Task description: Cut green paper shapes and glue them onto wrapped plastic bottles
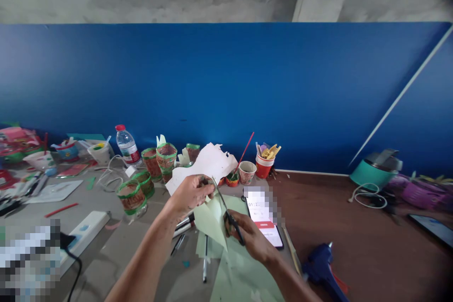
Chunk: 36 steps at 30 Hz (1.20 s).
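Note:
My right hand [247,233] grips the dark handles of a pair of scissors [222,197], whose blades point up and away from me. Pinched in my left hand [193,193] is a piece of pale green paper [212,222], which hangs down beside the blades. Whether the blades are biting into the paper I cannot tell. Under my hands lies a larger pale green sheet [244,269]. A torn white sheet [208,163] stands just behind my left hand.
Brown cups with green rims [130,196] and a water bottle [127,146] stand at the left. A lit phone [265,222] lies right of my hands, near a blue glue gun [323,269]. A power strip [85,236] lies front left. Behind runs a blue partition [226,89].

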Each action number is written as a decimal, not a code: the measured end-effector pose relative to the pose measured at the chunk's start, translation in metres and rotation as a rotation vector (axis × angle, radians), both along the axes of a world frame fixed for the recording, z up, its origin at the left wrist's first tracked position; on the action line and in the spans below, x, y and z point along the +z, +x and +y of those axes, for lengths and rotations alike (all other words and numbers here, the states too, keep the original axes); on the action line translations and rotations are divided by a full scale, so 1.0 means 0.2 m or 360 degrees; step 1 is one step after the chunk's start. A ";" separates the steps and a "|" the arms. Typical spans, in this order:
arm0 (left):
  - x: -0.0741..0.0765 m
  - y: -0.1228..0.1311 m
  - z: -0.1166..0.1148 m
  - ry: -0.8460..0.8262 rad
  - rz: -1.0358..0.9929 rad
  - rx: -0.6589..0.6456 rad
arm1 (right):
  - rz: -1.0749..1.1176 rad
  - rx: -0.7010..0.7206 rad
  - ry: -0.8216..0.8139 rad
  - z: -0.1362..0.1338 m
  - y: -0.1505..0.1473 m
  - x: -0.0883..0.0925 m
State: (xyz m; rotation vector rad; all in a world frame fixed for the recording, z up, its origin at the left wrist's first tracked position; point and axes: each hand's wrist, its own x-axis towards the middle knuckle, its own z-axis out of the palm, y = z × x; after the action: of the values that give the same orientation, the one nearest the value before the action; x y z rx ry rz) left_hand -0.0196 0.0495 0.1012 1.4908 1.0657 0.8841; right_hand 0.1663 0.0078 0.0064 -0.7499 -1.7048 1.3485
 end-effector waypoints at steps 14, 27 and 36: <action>0.02 -0.01 0.00 -0.0003 0.0066 -0.0005 | -0.0221 -0.0066 0.0159 -0.01 -0.01 0.03; 0.04 -0.02 -0.01 0.0005 0.0125 -0.0021 | -0.0349 -0.0101 0.0283 0.00 0.00 0.04; 0.06 -0.02 -0.02 -0.0049 0.0216 0.0000 | -0.0471 -0.0130 0.0340 0.00 0.00 0.03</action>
State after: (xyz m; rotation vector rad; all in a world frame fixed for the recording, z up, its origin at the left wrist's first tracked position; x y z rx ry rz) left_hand -0.0244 0.0461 0.1134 1.5422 1.1729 0.7720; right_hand 0.1660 0.0078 0.0127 -0.9179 -1.9888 1.0172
